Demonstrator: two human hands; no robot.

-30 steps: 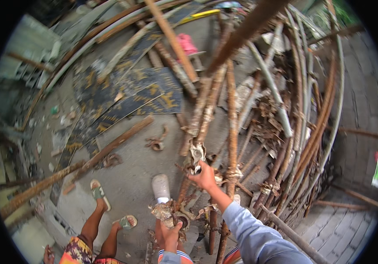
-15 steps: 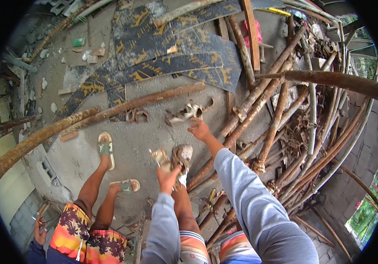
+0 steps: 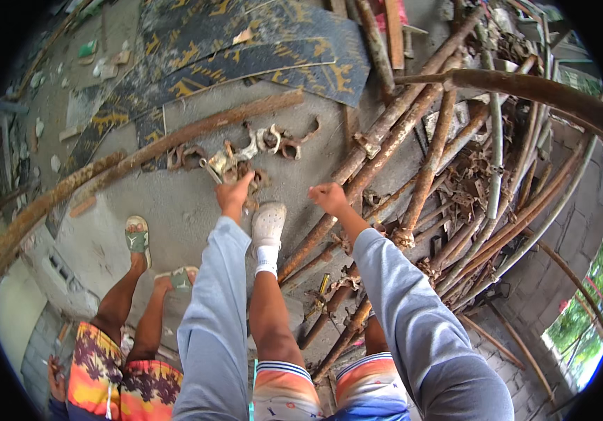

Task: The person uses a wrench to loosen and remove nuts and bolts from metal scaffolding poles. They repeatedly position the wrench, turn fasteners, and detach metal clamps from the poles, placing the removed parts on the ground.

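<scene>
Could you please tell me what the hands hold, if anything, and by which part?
The left hand holds rusty metal clamps by their near side, the exact grip hidden; the right hand, curled, shows nothing held.

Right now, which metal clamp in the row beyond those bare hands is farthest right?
The rusty brown metal clamp at the row's end, curving up into a hook; the pale silvery clamp beside it and the others lie farther left.

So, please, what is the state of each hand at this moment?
Left hand: closed, holding rusty metal clamps.
Right hand: curled closed, with no object visible in it.
</scene>
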